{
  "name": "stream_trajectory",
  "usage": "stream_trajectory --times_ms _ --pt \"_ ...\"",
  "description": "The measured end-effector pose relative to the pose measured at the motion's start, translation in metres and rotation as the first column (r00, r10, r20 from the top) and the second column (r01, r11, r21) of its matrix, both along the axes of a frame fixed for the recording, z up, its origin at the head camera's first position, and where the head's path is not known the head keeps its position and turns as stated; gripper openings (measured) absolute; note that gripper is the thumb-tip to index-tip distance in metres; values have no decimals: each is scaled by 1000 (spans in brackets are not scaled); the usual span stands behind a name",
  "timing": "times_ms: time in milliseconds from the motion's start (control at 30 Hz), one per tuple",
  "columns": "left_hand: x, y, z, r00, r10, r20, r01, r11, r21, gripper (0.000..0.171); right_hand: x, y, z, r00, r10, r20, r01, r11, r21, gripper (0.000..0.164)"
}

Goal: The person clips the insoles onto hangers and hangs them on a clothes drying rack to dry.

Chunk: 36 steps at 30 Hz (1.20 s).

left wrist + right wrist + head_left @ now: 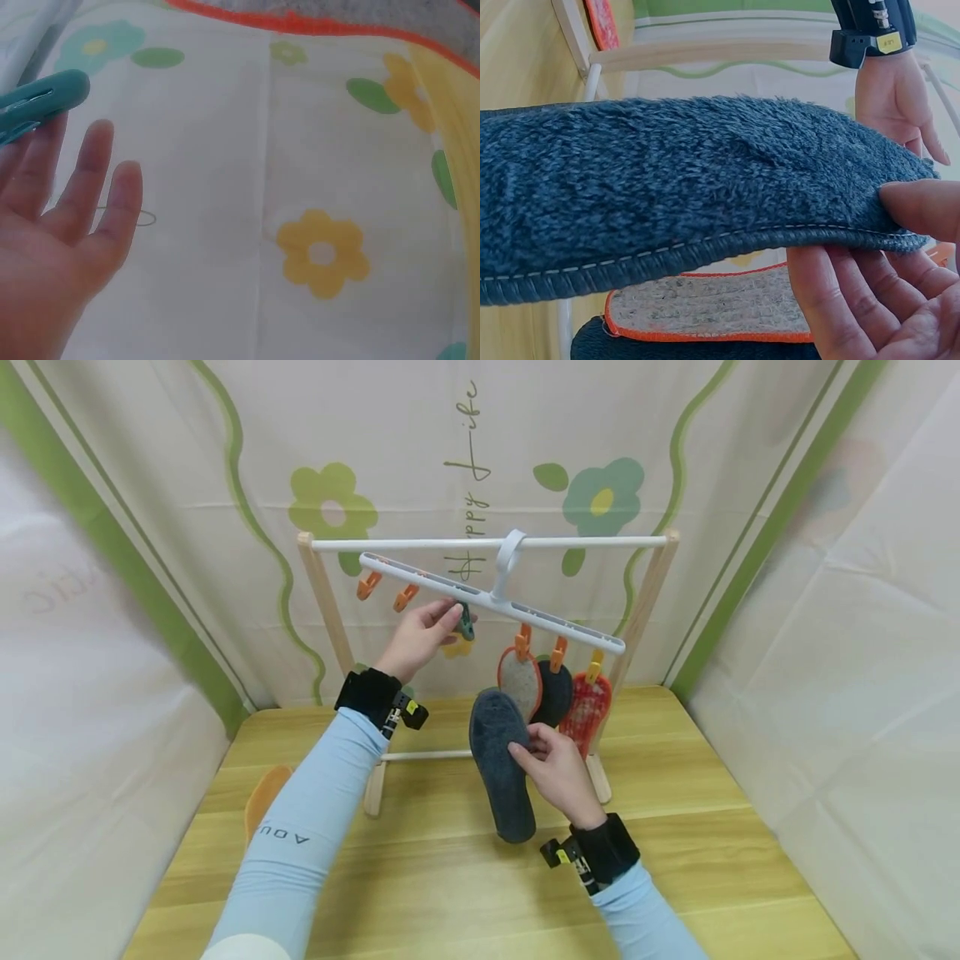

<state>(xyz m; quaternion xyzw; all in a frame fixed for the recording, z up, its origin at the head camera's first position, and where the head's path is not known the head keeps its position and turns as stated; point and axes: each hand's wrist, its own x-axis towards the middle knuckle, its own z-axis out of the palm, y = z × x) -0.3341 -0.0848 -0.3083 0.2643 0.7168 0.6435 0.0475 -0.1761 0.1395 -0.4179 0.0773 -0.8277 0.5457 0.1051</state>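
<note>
My left hand (417, 639) pinches a dark green clothes clip (467, 623) beneath the middle of a pale grey hanger (427, 580). In the left wrist view that clip (56, 97) lies along the raised fingers. Lower down, my right hand (558, 770) holds a dark blue fuzzy insole (501, 768) by its right edge, thumb on the plush face and fingers behind. The insole stands nearly upright, apart from the clip. Close up in the right wrist view, the insole (667, 172) shows a white-stitched, bound edge.
From the hanger's lower right half hang a grey insole (519, 683) edged in orange, a dark insole (555, 697) and a red insole (587, 714). Two orange clips (367, 586) hang at left. A wooden rack (642, 602) bears the hanger. An orange piece (264, 797) lies beside my left forearm.
</note>
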Motion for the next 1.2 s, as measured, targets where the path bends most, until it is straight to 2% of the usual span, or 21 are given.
stream_trajectory --times_ms 400,633,833,1000,1200 --pt "9 -2 -1 999 6 -41 -6 1000 2 42 -8 -4 5 1000 27 6 -27 1000 13 14" --pt "22 3 -1 999 0 -41 1 1000 27 37 -12 -10 12 999 22 -31 -22 999 28 14" --pt "36 12 -3 999 46 -13 -45 997 62 37 -17 -14 15 999 -9 -39 10 999 32 14" --pt "43 17 -6 996 83 11 -84 993 82 38 -19 -15 14 999 -23 -45 25 999 33 14" --pt "50 21 -10 994 111 9 -111 989 97 38 -21 -15 11 998 -43 -50 45 999 27 12"
